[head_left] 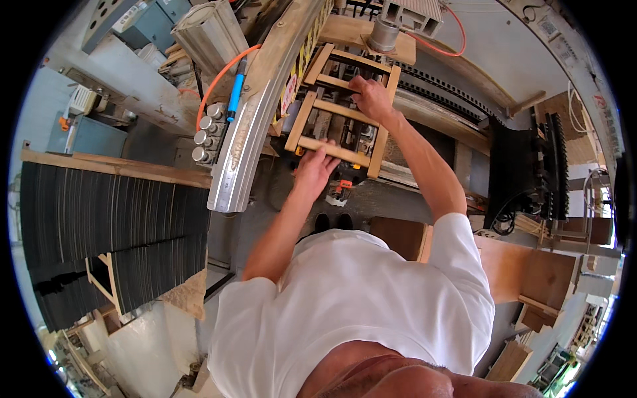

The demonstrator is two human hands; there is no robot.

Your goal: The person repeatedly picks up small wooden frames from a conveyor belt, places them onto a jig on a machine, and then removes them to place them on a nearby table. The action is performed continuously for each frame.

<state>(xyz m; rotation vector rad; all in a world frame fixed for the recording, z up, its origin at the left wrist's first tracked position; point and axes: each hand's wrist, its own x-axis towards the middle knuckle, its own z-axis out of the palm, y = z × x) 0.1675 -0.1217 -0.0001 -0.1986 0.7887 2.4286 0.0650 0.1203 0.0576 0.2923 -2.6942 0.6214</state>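
Observation:
Light wooden slats and rails make a ladder-like framework (346, 111) lying over a machine bed. Its left side shows two separate lengths with a gap between; my right arm covers part of the right side, so I cannot tell whether it is one frame or two. My left hand (317, 171) grips the near slat, thumb and fingers around its edge. Farther off, my right hand (373, 99) has curled fingers closed at a middle slat. A metal cylinder (383, 34) on a wooden block stands just beyond the far end.
A metal beam (233, 142) with round knobs (206, 136) and a blue marker (236, 93) runs along the left. Stacked dark sheets (119, 212) stand farther left. A black toothed chain (557, 166) hangs at the right. Wooden boxes (504, 268) stand at lower right.

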